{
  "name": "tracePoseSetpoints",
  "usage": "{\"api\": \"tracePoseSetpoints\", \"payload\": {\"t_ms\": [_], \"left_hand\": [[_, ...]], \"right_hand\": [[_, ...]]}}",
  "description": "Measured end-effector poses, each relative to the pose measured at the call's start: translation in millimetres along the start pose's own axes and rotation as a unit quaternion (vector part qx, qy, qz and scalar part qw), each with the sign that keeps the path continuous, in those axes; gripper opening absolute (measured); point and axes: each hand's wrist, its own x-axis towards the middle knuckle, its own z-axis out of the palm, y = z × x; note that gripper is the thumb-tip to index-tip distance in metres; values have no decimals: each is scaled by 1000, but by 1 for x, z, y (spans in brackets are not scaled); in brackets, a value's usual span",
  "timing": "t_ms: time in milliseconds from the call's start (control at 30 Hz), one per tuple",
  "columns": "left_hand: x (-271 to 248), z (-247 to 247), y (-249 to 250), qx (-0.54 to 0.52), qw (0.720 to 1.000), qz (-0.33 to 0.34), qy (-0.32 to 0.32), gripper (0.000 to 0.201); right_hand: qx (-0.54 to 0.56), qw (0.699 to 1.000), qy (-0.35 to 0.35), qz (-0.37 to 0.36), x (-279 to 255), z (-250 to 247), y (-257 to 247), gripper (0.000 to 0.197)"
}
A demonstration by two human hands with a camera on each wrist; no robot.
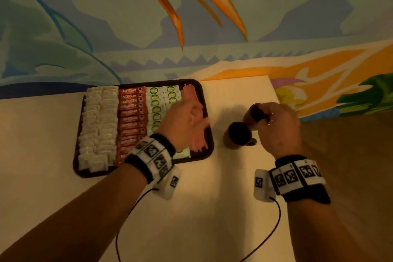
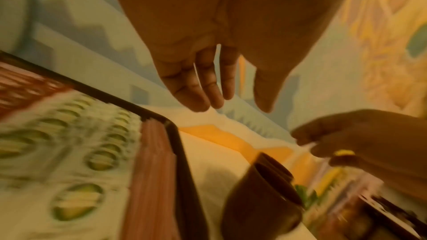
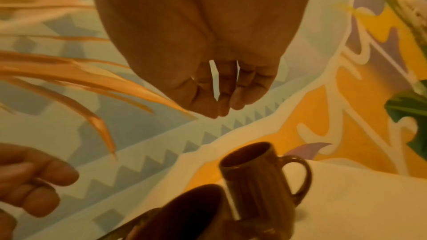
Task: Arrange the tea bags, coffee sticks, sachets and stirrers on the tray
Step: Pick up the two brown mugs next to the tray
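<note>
A dark tray (image 1: 95,174) holds white tea bags (image 1: 97,125) at the left, then red coffee sticks (image 1: 131,112), green-and-white sachets (image 1: 156,102) and pink stirrers (image 1: 189,93) along its right rim. My left hand (image 1: 187,123) hovers over the stirrers and sachets with fingers straight and empty, blurred. In the left wrist view the stirrers (image 2: 152,171) lie below the fingers (image 2: 208,94). My right hand (image 1: 278,125) hangs over two brown mugs, its fingertips (image 3: 219,112) close together with nothing seen in them.
The two brown mugs, one nearer (image 1: 238,136) and one farther (image 1: 252,115), stand on the cream table (image 1: 191,208) just right of the tray. A painted wall (image 1: 191,27) rises behind. The table's right edge runs close past the mugs.
</note>
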Motion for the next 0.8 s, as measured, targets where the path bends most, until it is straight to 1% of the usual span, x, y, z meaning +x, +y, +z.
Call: {"api": "tracePoseSetpoints", "payload": {"t_ms": [67, 167, 200, 233, 267, 333, 400, 433, 500, 600, 700, 800], "left_hand": [[8, 34, 21, 33, 997, 23, -71, 67], [13, 74, 37, 96, 986, 25, -137, 104], [13, 85, 39, 121, 980, 26, -154, 111], [13, 93, 40, 142, 976, 29, -164, 114], [15, 102, 40, 154, 974, 35, -165, 113], [19, 112, 37, 141, 978, 43, -146, 98], [27, 115, 33, 109, 986, 44, -115, 82], [32, 114, 30, 101, 989, 41, -101, 78], [45, 110, 26, 95, 993, 24, -69, 75], [75, 100, 20, 93, 995, -20, -20, 78], [113, 89, 16, 102, 994, -46, 12, 79], [147, 81, 13, 123, 990, -57, 39, 80]], "right_hand": [[-46, 999, -25, 16, 17, -2, 18, 59], [-103, 989, -103, 12, 35, 3, 44, 81], [-115, 985, -132, 14, 39, 7, 51, 86], [-122, 980, -154, 13, 41, 10, 56, 90], [-124, 978, -170, 15, 44, 14, 61, 93], [-114, 976, -183, 13, 47, 21, 68, 96], [-81, 981, -176, 12, 50, 27, 74, 95], [-58, 984, -165, 16, 51, 30, 76, 92], [-20, 989, -145, 19, 54, 34, 77, 85], [-7, 991, -136, 11, 55, 38, 75, 74], [-20, 990, -140, 9, 58, 40, 75, 73], [-30, 989, -143, 2, 60, 41, 76, 73]]}}
